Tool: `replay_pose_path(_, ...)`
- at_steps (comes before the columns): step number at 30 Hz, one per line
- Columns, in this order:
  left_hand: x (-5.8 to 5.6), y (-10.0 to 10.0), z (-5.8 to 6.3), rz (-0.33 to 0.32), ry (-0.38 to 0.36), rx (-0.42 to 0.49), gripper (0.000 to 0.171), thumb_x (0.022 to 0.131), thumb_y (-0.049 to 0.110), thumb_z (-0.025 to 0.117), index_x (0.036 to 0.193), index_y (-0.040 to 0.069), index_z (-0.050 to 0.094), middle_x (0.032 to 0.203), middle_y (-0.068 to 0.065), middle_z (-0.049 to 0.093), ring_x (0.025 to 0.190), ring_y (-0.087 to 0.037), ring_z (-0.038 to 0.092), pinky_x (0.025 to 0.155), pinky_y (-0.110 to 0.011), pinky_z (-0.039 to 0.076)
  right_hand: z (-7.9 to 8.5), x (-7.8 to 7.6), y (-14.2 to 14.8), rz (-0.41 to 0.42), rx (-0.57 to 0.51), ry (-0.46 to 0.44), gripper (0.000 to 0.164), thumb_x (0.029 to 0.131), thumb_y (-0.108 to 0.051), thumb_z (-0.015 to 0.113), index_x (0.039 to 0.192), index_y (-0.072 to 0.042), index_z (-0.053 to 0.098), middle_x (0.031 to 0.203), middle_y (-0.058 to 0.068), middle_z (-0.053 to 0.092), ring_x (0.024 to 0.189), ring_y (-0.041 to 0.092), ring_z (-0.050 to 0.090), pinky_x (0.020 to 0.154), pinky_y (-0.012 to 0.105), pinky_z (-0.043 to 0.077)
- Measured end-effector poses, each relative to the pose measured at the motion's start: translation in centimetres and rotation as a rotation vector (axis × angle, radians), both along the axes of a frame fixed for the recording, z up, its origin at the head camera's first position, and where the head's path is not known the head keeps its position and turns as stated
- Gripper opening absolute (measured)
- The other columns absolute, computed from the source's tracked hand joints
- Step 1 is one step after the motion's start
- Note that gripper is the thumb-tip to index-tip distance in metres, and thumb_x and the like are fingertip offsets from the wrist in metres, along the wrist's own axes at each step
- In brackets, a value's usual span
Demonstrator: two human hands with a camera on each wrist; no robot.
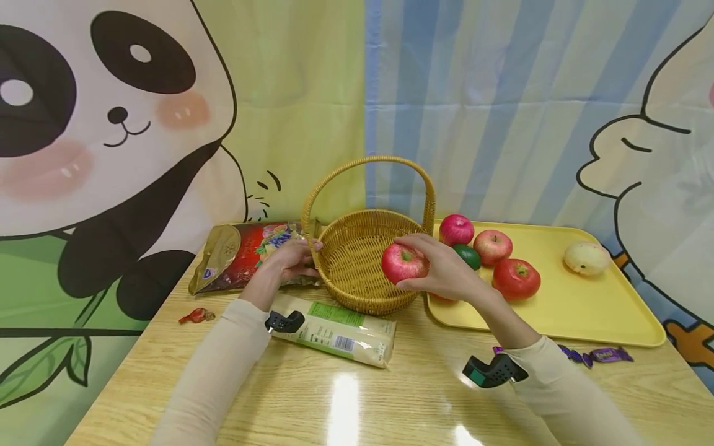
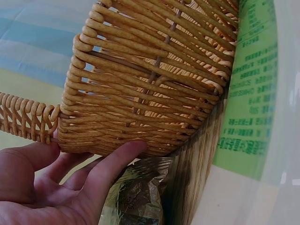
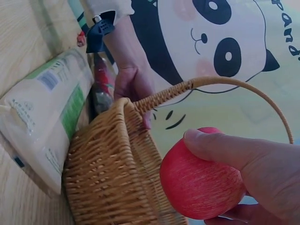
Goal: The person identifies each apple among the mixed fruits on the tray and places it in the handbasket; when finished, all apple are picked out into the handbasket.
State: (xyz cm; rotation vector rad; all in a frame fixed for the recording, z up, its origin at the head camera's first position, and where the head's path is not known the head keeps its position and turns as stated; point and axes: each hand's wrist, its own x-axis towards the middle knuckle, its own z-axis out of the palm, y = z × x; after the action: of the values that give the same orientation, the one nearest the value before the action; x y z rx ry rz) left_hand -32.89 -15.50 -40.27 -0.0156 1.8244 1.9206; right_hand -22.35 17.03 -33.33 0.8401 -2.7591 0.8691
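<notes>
My right hand (image 1: 446, 269) grips a red apple (image 1: 404, 263), thumb and fingers round its sides, above the right rim of a wicker basket (image 1: 357, 300). In the right wrist view the apple (image 3: 201, 180) is close to the camera, and the basket (image 3: 105, 173) lies beyond it. My left hand (image 1: 290, 257) holds the basket's left side near the foot of its handle. The left wrist view has the thumb at the handle's base and a finger against the woven wall (image 2: 150, 93); other fingertips are hidden. No fruit shows inside the basket.
A yellow tray (image 1: 591, 316) on the right bears several fruits, a tomato (image 1: 515, 280) and a dark green fruit (image 1: 467, 256) among them. A white-green packet (image 1: 334, 331) lies before the basket, a red-brown bag (image 1: 240, 257) behind my left hand. Wrapped candies (image 1: 610, 354) lie near the tray's front.
</notes>
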Motion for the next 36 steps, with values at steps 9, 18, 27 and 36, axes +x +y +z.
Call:
replay_pose_path(9, 0.0, 0.3, -0.1, 0.015, -0.007, 0.006, 0.048, 0.104, 0.017, 0.046, 0.144, -0.007, 0.037, 0.148, -0.029, 0.039, 0.136, -0.041, 0.041, 0.099, -0.056, 0.047, -2.0, -1.2, -2.2, 0.026, -0.01, -0.05, 0.076, 0.074, -0.037, 0.084, 0.139, -0.017, 0.052, 0.142, 0.01, 0.049, 0.124, 0.033, 0.053, 0.095, 0.053, 0.05)
replay_pose_path(18, 0.0, 0.3, -0.1, 0.02, -0.005, 0.023, 0.047, 0.104, 0.015, 0.044, 0.144, -0.008, 0.036, 0.147, -0.029, 0.04, 0.136, -0.042, 0.041, 0.099, -0.057, 0.047, -3.8, -2.4, -4.0, 0.048, -0.02, -0.052, 0.075, 0.073, -0.037, 0.084, 0.138, -0.016, 0.053, 0.139, 0.011, 0.052, 0.123, 0.032, 0.054, 0.094, 0.05, 0.051)
replay_pose_path(27, 0.1, 0.2, 0.0, 0.019, -0.016, 0.015, 0.048, 0.104, 0.017, 0.045, 0.145, -0.005, 0.035, 0.149, -0.027, 0.038, 0.138, -0.04, 0.039, 0.101, -0.057, 0.046, -5.2, -3.4, -5.5, 0.063, -0.003, -0.076, 0.075, 0.075, -0.037, 0.083, 0.138, -0.014, 0.052, 0.139, 0.012, 0.051, 0.122, 0.034, 0.055, 0.095, 0.052, 0.05)
replay_pose_path(36, 0.2, 0.2, 0.1, 0.03, -0.019, 0.003, 0.048, 0.104, 0.018, 0.045, 0.145, -0.004, 0.037, 0.149, -0.027, 0.039, 0.137, -0.04, 0.041, 0.1, -0.055, 0.047, -5.6, -3.9, -6.8, 0.078, 0.03, -0.103, 0.074, 0.076, -0.033, 0.082, 0.14, -0.014, 0.051, 0.141, 0.013, 0.049, 0.124, 0.034, 0.053, 0.096, 0.051, 0.05)
